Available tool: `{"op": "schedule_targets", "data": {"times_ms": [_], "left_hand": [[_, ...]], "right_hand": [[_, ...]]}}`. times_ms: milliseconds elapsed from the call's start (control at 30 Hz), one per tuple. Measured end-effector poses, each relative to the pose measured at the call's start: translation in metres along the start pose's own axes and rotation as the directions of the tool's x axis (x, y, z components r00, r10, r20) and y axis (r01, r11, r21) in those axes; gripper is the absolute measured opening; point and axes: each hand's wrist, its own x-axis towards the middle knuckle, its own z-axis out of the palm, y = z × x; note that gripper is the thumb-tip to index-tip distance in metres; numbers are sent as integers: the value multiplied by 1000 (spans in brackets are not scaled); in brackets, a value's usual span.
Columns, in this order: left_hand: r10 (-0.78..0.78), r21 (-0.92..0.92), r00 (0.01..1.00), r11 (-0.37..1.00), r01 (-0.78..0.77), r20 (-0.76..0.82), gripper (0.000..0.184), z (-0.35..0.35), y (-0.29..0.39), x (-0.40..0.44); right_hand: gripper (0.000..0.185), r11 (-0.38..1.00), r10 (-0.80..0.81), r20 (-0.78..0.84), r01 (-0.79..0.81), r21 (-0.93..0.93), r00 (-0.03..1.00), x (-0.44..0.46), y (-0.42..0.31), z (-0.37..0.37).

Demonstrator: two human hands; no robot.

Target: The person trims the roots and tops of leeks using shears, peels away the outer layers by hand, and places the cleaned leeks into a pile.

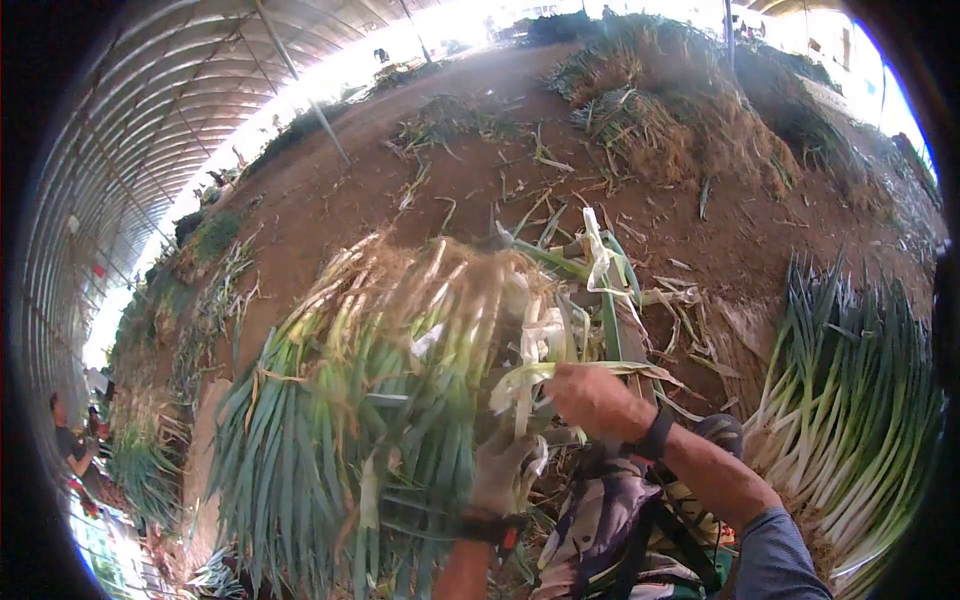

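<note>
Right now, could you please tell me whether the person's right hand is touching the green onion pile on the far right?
Apart: the head view shows a wide gap between the right hand and the green onion pile.

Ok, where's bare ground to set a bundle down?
Bare soil lies between the left onion pile and the metal post. Another patch, dotted with scraps, separates the far heap from the right onions. Peelings crowd the left hand and right hand.
</note>
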Motion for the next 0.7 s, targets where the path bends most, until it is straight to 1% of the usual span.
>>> {"op": "schedule_targets", "data": {"times_ms": [33, 67, 100, 133, 200, 233, 300, 333, 367, 400, 467, 500, 533, 567, 600, 633, 667, 700], "left_hand": [[-10, 0, 1000, 1000, 10, 11, 16, -2, 1, -6], [-19, -1, 1000, 1000, 19, 21, 16, -2, 9, -17], [-28, -1, 999, 1000, 28, 33, 17, -2, 12, -24], [-22, -18, 1000, 1000, 22, 7, 16, -8, 3, -25], [-10, -51, 999, 999, 8, -44, 16, -20, -14, -22], [-69, -57, 997, 996, 68, -19, 15, -22, -16, -24], [-188, -70, 982, 979, 190, 32, 14, -19, -9, -33], [-163, -81, 984, 982, 169, 77, 15, -19, -12, -32], [-138, -90, 983, 985, 149, 125, 16, -20, -17, -31], [-113, -100, 978, 986, 132, 173, 18, -20, -20, -31], [9, 86, 989, 996, -21, 147, 18, -6, -30, -38], [-22, 39, 987, 999, 16, 161, 18, -7, -34, -39], [-53, -7, 983, 998, 55, 174, 19, -8, -38, -40], [-175, -186, 958, 958, 219, 227, 20, -16, -45, -39], [-222, -199, 950, 943, 267, 219, 21, -18, -43, -44], [-269, -214, 940, 925, 313, 211, 22, -21, -42, -48], [-254, -68, 959, 962, 264, 123, 23, -18, -30, -69], [-224, 90, 974, 971, 220, 44, 24, -16, -20, -83]], "right_hand": [[21, 997, 76, -127, -75, 11, 989, 3, 28, 9], [20, 989, 150, -252, -147, 31, 956, 5, 48, 9], [22, 946, 321, -269, -294, 135, 908, 11, 56, -6], [25, 872, 482, -268, -428, 238, 834, 15, 63, -21], [27, 735, 650, -207, -537, 414, 731, 16, 60, -48], [44, 827, 527, -71, -493, 271, 847, 10, 92, -41], [66, 924, 358, -103, -337, 181, 928, -1, 63, -39], [78, 957, 273, -115, -258, 135, 955, -5, 48, -36], [103, 943, 277, 31, -278, 182, 960, -4, 45, -32], [103, 939, 285, 44, -289, 186, 957, -3, 41, -25], [101, 931, 301, 65, -308, 194, 951, -2, 38, -6], [75, 952, 252, -85, -231, 201, 964, -4, 41, 8], [64, 935, 287, -101, -256, 246, 953, -2, 60, 26], [52, 914, 321, -109, -277, 296, 941, -1, 84, 48], [41, 890, 354, -115, -297, 346, 928, 4, 87, 51], [17, 938, 333, -312, -277, 211, 890, 10, 98, 46], [15, 859, 511, -379, -453, 237, 771, 16, 138, 61], [16, 842, 534, -496, -373, 391, 685, 34, 91, 13]]}}
